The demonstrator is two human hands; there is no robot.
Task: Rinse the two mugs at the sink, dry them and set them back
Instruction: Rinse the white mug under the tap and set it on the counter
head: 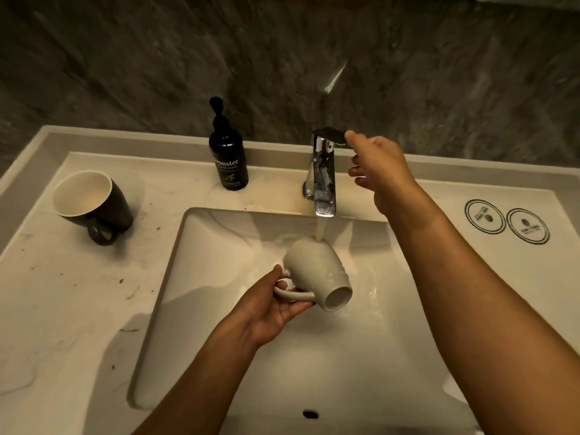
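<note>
Right over the middle of the white rectangular sink basin (219,309), with open room on every side, the left hand (270,312) has its grip closed on the handle of a pale grey ceramic mug (317,271). It lies tilted, long axis running from the stream of water (320,229) at its far side towards the viewer, its round end facing near-right. The right hand (381,171) touches the chrome tap (323,180) lever, grip loose, fingers curled. A black mug with white inside (91,202) stands on the marble table (62,309) left, near the black pump bottle (227,155). Both elbows are cut off below.
</note>
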